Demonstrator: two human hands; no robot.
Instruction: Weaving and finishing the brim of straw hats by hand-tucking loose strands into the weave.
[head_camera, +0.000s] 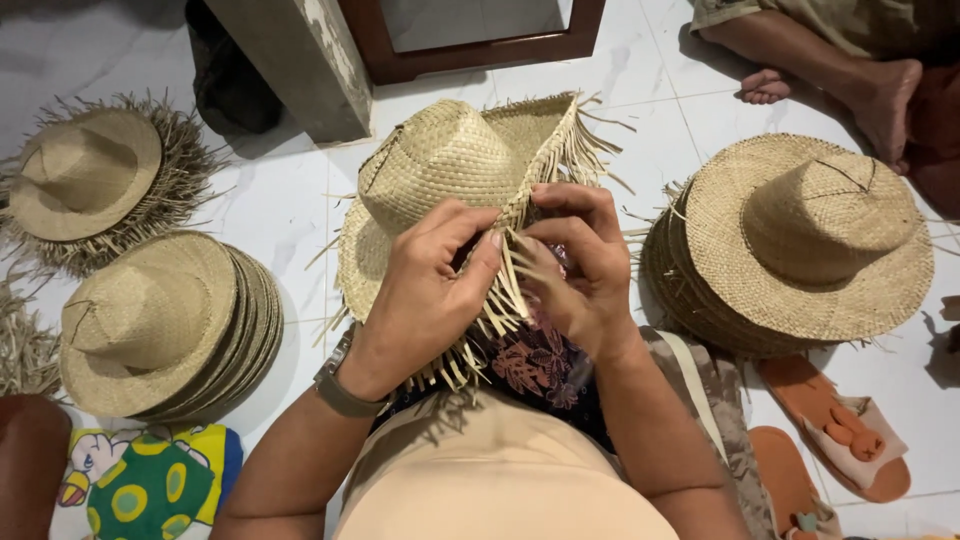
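A woven straw hat (450, 165) with a dented crown and a ragged fringe of loose, flat strands along its brim rests on the person's lap, tilted toward the camera. The left hand (430, 285), a watch at its wrist, is curled around the brim edge with its thumb pressed on the strands; the right hand (580, 265) pinches the same fringe between thumb and bent fingers, so both are closed on the hat. To the right sits a stack of finished hats (795, 240), tightly plaited with smooth round brims; to the left, a paler stack (165, 325), and beyond it a shaggy, untrimmed hat (95, 180). All lie on a glossy white tiled floor (280, 205). Orange sandals (835, 425) lie at lower right, and another person's bare foot (880, 95) rests at the upper right.
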